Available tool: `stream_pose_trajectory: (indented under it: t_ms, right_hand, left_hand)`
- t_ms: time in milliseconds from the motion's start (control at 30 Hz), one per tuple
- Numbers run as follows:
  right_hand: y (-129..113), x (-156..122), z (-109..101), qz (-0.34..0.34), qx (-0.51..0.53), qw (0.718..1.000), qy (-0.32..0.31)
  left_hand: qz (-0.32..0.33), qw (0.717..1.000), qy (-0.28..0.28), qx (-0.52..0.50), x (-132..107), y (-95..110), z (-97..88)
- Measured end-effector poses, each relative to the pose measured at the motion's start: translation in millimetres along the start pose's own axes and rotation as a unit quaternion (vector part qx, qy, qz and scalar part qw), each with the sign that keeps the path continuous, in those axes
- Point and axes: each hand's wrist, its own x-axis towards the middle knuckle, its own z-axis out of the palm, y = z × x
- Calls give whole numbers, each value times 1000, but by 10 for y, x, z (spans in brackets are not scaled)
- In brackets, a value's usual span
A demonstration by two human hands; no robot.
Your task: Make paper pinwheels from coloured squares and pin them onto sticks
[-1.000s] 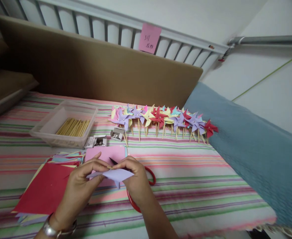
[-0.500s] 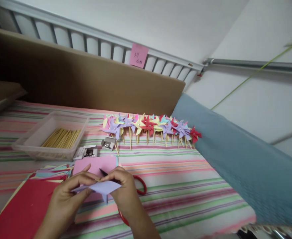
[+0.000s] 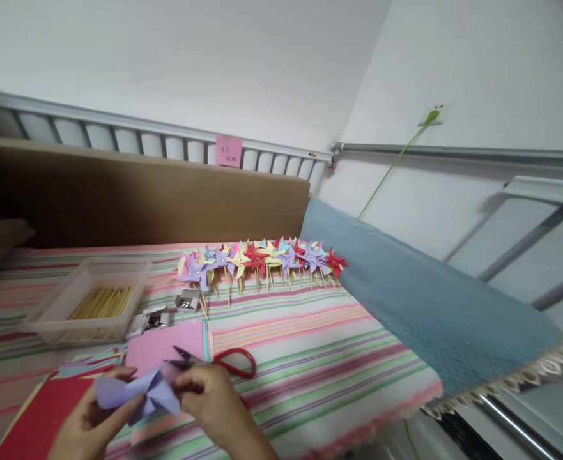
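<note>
My left hand (image 3: 94, 421) is closed on a lavender paper pinwheel (image 3: 149, 391), its folded blades facing up toward me. Against the pinwheel's right edge, my right hand (image 3: 214, 404) has its fingers bent and pinched on the paper; the fingertips are a little blurred. Scissors with red handles (image 3: 238, 363) lie behind and partly under my right hand, their dark blades pointing left. Beneath the pinwheel is a stack of pink paper sheets (image 3: 163, 345). Red paper sheets (image 3: 46, 409) lie beside my left hand.
A clear plastic box (image 3: 140, 281) holds wooden sticks (image 3: 103, 303). Small open boxes of metal pins (image 3: 188, 300) stand near it. Rows of finished pinwheels (image 3: 255, 255) on sticks lie at the back, before a cardboard panel (image 3: 166, 204). Striped cloth (image 3: 319, 370) covers the table.
The view has shifted right and up, so things sit lower and further left. The lavender pinwheel has been turned so that its folded face shows, and both hands remain at it.
</note>
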Motion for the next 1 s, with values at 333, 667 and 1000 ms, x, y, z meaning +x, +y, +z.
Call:
stream_pose_trajectory:
  t_ms: [333, 667, 1000]
  right_hand:
    - [76, -969, -309, 11, -60, 998, 28]
    - [-382, -1383, -399, 69, -11, 997, 33]
    - [-669, -1594, -295, 77, 27, 995, 60]
  left_hand:
    - [14, 997, -4, -74, -872, 461, 185]
    - [45, 990, -86, -103, -1320, 761, 276]
    - [46, 995, -79, -46, -1473, 724, -142]
